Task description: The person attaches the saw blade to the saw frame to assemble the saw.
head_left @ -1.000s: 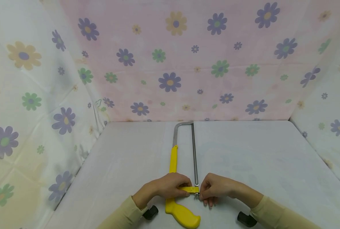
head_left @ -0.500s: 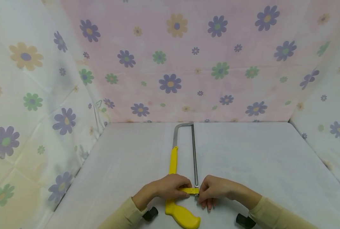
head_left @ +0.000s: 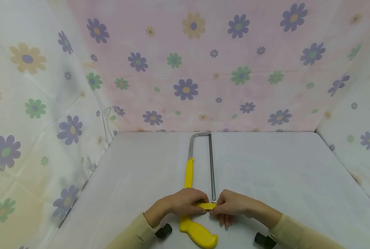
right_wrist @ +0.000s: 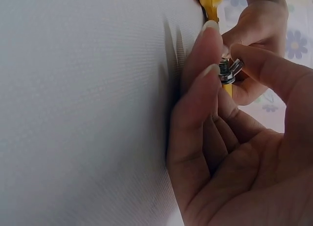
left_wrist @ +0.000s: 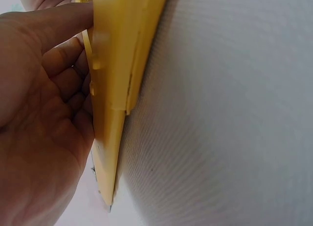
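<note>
A hacksaw (head_left: 203,236) with a yellow handle and a metal front bow lies flat on the white table, its handle toward me. Its blade (head_left: 212,169) runs along the right side. My left hand (head_left: 183,202) holds the yellow frame above the handle, fingers and thumb about the short arm that bears the blade's near end. At the end of that arm, my right hand (head_left: 234,204) pinches a metal wing nut (right_wrist: 228,77) on a threaded bolt. In the right wrist view the thumb lies against one wing; the head view has the nut hidden behind the fingers.
The white-covered table (head_left: 266,166) spreads to both sides of the saw. A pink flowered curtain (head_left: 216,83) hangs along its far edge, with pale flowered cloth (head_left: 48,138) at the left and right. Black wrist cameras (head_left: 164,231) sit beneath both sleeves.
The right hand's fingertips have shifted a little to the left and now cover the wing nut, which showed before. The left hand and the saw stay in place.
</note>
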### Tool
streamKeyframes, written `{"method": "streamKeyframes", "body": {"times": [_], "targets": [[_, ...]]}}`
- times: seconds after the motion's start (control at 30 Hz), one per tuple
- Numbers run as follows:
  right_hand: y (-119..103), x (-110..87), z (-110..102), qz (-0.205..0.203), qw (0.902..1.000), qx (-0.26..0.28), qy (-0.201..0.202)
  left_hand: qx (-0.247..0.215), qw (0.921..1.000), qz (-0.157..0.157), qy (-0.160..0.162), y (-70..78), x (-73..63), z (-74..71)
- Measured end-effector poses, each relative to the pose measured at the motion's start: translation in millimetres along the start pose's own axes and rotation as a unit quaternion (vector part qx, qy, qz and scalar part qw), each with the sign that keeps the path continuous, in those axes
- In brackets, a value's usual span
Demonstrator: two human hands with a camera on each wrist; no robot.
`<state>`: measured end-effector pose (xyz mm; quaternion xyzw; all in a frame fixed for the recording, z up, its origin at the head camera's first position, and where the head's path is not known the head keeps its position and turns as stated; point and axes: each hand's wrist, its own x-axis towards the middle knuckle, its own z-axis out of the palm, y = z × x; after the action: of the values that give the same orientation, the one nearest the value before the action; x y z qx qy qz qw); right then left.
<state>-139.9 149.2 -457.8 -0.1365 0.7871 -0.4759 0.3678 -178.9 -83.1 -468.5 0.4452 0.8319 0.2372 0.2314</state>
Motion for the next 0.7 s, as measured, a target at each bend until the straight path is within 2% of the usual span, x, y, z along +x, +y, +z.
{"method": "streamKeyframes", "body": {"times": [0.23,0.47,0.7], "targets": [[5.9,1.6,-6.2,-0.008,0.9991,0.013,-0.041,0.0,1.0,0.002,0.001,-1.8,0.8,2.4],[9.8,3.8,-11.7,-0.023,0.997,0.021,-0.071,0.001,0.9999,0.001,-0.011,-1.8,2.0,-1.1],[14.1,5.8,-19.4,-0.038,0.9885,0.059,-0.135,-0.007,0.9998,-0.003,-0.018,-2.6,2.9,-2.0]]}}
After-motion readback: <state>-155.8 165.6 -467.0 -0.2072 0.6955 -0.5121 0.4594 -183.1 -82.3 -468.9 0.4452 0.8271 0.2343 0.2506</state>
